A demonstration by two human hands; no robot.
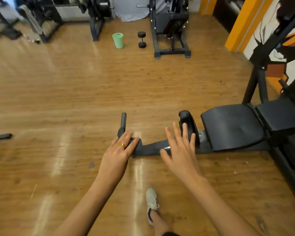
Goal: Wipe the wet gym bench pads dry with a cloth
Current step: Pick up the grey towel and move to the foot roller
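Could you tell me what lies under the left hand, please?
The left hand rests on the dark bar of the bench; the part beneath its palm is hidden, and no cloth shows.

A green bin is standing on the wood floor at upper centre, a black dumbbell sitting just right of it. Next along, a black machine is standing. An orange pillar is rising at upper right, and a pale shoe is resting on the boards at bottom centre.
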